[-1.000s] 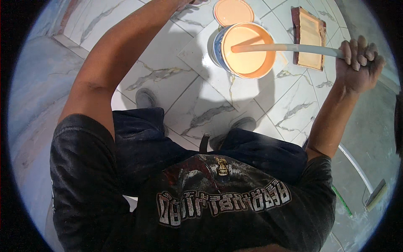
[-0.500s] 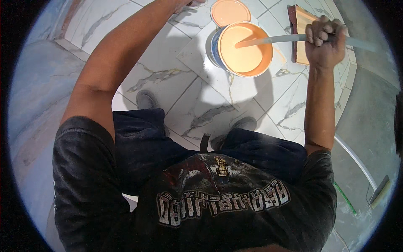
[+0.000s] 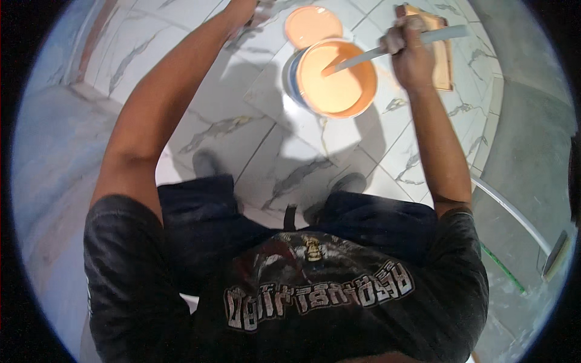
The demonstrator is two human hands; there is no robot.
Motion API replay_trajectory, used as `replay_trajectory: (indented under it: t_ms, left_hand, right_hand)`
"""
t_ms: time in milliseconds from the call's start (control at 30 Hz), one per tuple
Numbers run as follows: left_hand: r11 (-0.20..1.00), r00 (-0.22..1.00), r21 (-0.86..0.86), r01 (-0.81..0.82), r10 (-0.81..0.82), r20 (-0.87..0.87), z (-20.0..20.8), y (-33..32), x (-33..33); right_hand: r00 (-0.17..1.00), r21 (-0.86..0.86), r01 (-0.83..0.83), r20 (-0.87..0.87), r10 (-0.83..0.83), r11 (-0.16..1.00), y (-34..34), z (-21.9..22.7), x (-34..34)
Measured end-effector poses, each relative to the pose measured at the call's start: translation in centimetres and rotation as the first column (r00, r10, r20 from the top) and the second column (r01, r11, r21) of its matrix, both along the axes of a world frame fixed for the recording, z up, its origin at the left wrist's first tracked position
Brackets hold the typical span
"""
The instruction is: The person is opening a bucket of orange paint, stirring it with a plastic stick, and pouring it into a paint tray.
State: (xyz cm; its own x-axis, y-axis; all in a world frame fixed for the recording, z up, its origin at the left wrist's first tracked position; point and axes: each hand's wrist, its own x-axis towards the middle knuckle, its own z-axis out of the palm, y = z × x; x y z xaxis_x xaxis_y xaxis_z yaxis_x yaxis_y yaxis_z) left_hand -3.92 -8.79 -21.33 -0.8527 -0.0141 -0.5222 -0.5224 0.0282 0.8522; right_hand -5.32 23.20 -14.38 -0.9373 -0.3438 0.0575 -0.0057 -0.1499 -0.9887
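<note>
My right hand [image 3: 413, 54] is closed round a long grey stick [image 3: 446, 35] that slants down to the left. Its lower end, coated in orange, dips into the peach-orange paint [image 3: 330, 97] inside an open round bucket [image 3: 368, 75]. The bucket stands on the floor in front of me, its outer wall white and blue. At the top edge, my left hand [image 3: 257, 17] is left of the bucket and apart from it; blur and the arm's angle hide how its fingers are set.
Beyond the bucket lies an orange-coated round lid [image 3: 313, 27]. A paint tray [image 3: 445, 66] with orange in it rests behind my right hand. White marbled tiles [image 3: 224, 130] cover the floor. At right are a long white pole [image 3: 514, 212] and a green rod [image 3: 503, 269] by the grey wall.
My right hand and the stick have swung left, to the near side of the tray's left edge. The whole view has shifted slightly. The stick's end stays in the paint.
</note>
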Motion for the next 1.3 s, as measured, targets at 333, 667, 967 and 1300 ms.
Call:
replay_trajectory:
  t_ms: [333, 667, 967, 1300]
  left_hand:
    - [0.999, 1.0, -0.041, 0.011, -0.011, 0.002, 1.2, 0.3, -0.1]
    - [0.999, 0.999, -0.025, 0.034, -0.034, 0.008, 0.3, 1.0, 0.5]
    - [0.998, 0.999, -0.038, 0.045, -0.045, -0.01, 0.7, 1.2, 0.3]
    - [0.998, 0.999, -0.054, 0.035, -0.036, -0.017, 0.7, 1.4, 0.5]
  right_hand:
    - [0.966, 0.024, -0.258, 0.039, 0.257, 0.966, -1.6, 1.8, 2.9]
    - [0.99, -0.227, -0.118, -0.102, 0.097, 0.967, -1.4, 3.0, 1.1]
    - [0.985, -0.006, -0.022, -0.172, 0.021, 1.0, -1.6, 3.1, 0.9]
    - [0.824, -0.235, -0.524, 0.106, 0.557, 0.819, -0.7, 1.8, 2.2]
